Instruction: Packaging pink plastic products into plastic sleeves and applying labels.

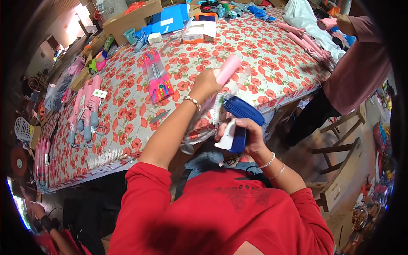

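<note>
A: At the near bench (255, 55) edge, the left hand (206, 83) is closing its fingers (217, 75) around a pink tube (228, 69), holding it raised and tilted over the poppy-print cloth.

B: And the right hand (250, 134)?

A: Its fingers are clamping a blue tagging gun (240, 119) by the white grip, nose pointing up-left toward the clear wrap (199, 123) hanging under the tube.

B: What could be going wrong here?

A: As I judge it, the gun's tip is sitting close to the left wrist and the bracelet (192, 101). If the wrap is swinging or bunching, the needle could be missing it and pricking skin, or tearing the film instead of piercing it cleanly. The tube is also being gripped only at its lower end, so it could be slipping.

B: How is the tube looking?

A: Pale pink, smooth, cylindrical, slightly blurred; the crumpled transparent plastic is trailing below the hand. I cannot tell whether a tag is already on it.

B: Further out?

A: Left on the bench, pink and blue handled items (85, 112) are lying in a row, with a bright packet (158, 76) just beyond the arm. White and blue boxes (187, 25) are sitting at the far side. Another person in a mauve top (361, 72) is standing at the right corner, beside wooden chairs (340, 170).
</note>
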`<action>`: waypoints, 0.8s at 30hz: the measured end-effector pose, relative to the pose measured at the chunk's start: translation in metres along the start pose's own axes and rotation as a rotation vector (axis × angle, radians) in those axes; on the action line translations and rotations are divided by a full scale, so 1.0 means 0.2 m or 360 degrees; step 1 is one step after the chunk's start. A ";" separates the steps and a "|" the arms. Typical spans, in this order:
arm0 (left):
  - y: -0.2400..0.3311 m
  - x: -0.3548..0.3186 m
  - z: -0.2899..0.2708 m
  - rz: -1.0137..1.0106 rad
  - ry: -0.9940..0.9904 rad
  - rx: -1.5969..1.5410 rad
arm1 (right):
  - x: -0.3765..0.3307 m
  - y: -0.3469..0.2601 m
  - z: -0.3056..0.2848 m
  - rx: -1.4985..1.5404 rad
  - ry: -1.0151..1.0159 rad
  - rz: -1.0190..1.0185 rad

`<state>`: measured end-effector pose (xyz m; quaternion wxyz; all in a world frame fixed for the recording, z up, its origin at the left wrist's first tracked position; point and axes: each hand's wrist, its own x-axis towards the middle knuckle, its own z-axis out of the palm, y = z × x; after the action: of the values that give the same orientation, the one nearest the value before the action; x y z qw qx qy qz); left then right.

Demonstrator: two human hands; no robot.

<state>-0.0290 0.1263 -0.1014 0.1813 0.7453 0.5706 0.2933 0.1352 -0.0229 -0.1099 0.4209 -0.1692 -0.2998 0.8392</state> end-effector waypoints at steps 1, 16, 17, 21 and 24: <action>-0.01 0.00 0.00 0.0169 0.0005 0.0198 | -0.01 -0.02 0.01 -0.0018 -0.0021 -0.0116; -0.09 -0.26 -0.18 0.0618 -0.0063 0.0108 | -0.07 -0.11 -0.11 -0.0195 0.0286 -0.0190; -0.08 -0.29 -0.15 0.0654 0.0081 0.0160 | -0.10 -0.10 -0.10 -0.0242 0.0293 -0.0173; 0.01 -0.36 -0.05 0.0436 0.0214 -0.0098 | -0.11 -0.08 -0.22 -0.0235 0.0243 -0.0112; 0.00 -0.33 -0.02 0.0315 0.0224 -0.0194 | -0.10 -0.06 -0.22 -0.0203 0.0246 -0.0086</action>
<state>-0.0432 0.0619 -0.1124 0.1560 0.7631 0.4867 0.3956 0.1784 -0.0171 -0.1348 0.4535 -0.2519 -0.3237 0.7913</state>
